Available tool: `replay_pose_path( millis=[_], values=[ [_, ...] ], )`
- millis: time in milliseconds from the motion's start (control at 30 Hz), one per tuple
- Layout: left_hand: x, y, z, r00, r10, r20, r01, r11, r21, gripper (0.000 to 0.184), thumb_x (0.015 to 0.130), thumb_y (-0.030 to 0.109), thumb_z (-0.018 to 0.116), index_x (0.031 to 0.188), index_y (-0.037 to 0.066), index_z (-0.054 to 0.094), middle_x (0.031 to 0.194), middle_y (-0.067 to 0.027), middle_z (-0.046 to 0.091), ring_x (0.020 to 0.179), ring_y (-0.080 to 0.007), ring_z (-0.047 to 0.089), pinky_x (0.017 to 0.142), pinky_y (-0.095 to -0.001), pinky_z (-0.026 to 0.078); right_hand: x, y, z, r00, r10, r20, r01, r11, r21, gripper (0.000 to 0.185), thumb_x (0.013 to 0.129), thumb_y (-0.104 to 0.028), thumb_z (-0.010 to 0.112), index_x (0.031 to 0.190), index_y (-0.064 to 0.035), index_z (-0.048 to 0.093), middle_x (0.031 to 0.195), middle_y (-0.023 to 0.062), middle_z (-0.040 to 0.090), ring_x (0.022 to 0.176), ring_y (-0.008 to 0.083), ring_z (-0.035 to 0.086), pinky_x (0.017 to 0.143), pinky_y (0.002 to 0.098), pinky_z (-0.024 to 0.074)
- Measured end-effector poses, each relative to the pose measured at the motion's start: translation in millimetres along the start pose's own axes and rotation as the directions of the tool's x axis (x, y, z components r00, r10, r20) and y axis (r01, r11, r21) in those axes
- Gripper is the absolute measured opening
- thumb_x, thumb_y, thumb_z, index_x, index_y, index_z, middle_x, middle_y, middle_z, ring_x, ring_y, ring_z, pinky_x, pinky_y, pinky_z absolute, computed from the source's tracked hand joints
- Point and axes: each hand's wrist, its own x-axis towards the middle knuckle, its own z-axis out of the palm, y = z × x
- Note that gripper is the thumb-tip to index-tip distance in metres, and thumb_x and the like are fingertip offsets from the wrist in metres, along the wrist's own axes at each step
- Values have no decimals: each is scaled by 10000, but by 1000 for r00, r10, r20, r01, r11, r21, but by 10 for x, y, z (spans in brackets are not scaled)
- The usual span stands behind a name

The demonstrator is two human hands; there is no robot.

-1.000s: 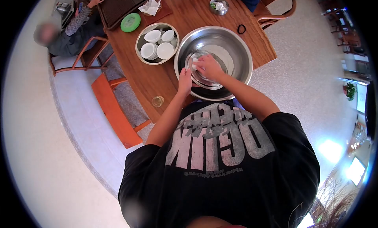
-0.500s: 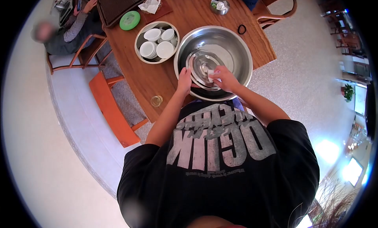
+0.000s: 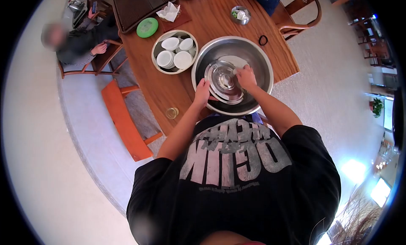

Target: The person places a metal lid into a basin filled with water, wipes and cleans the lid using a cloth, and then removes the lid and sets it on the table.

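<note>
A large stainless steel basin (image 3: pixel 261 61) stands at the near edge of the wooden table. Inside it, a smaller round shiny metal bowl (image 3: pixel 224 81) is tilted up toward me. My left hand (image 3: pixel 203 93) grips the bowl's left rim, with the thumb on top and the fingers partly underneath. At the bowl's upper right edge, my right hand (image 3: pixel 246 77) is closed, its fingertips against the metal. A bit of white cloth or wipe (image 3: pixel 235 71) shows faintly at those fingertips; most of it is hidden.
Left of the basin is a metal bowl (image 3: pixel 154 54) of white cups (image 3: pixel 171 43). Nearby lie a green lid (image 3: pixel 147 27), a glass (image 3: pixel 172 113), a black band (image 3: pixel 263 40), a small bowl (image 3: pixel 240 15) and a dark tray (image 3: pixel 139 6). A seated person (image 3: pixel 80 46) is at left.
My right hand has moved from the lower part of the metal bowl up to its upper right edge. My left hand keeps its grip. The view has shifted, bringing in a food plate at the top.
</note>
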Motion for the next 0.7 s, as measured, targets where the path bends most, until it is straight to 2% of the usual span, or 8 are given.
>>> replay_pose_path(
  millis=[33,133,233,300,433,633,700],
  values=[
    [6,-4,-2,1000,4,-1,-4,1000,13,233,1054,251,394,1143,72,515,1030,-89,610,852,-251,669,501,-427,623,72,-38,31,999,53,-1,-53,999,-12,232,859,-166,611,1074,-166,698,1094,190,573,1027,409,547,909,504,479],
    [12,-28,-9,1000,25,6,-25,1000,1,227,1054,252,404,1123,69,519,995,-78,601,831,-236,662,509,-418,623,234,-159,95,997,73,-40,-75,994,-73,264,900,-234,581,1126,-153,692,1080,194,574,1027,418,555,897,516,475],
    [27,-53,-24,999,38,0,-38,999,29,215,1052,245,413,1107,68,523,974,-67,593,817,-214,652,513,-414,624,446,-245,282,997,50,-61,-52,998,-34,278,922,-237,547,1150,-156,682,1111,186,580,1060,424,542,941,521,446],
    [3,-45,-10,999,51,-10,-50,996,69,206,1053,235,413,1101,67,523,977,-65,594,818,-205,647,514,-419,625,527,-337,317,999,-22,-36,23,999,26,274,930,-221,539,1157,-157,678,1149,184,582,1088,426,527,961,513,431],
    [-57,-44,24,994,102,-30,-100,991,84,200,1051,234,416,1128,88,528,949,-26,617,782,-140,653,548,-342,613,604,-517,242,961,-262,92,256,964,70,272,942,-194,533,1169,-153,677,1226,187,575,1142,424,494,988,497,418],
    [-22,-132,-19,990,140,-32,-136,986,97,189,1052,224,426,1102,83,541,949,-10,603,822,-107,627,644,-304,592,318,-794,189,941,-336,-49,338,917,213,279,914,-113,548,1150,-156,689,1251,154,565,1129,403,477,993,480,423],
    [-36,-125,-24,986,166,-10,-164,981,107,184,1054,221,425,1090,81,541,949,-11,600,835,-110,625,684,-313,595,254,-835,135,934,-356,4,347,912,220,284,912,-106,562,1167,-145,682,1275,148,548,1159,395,461,1025,480,407]
  ],
)
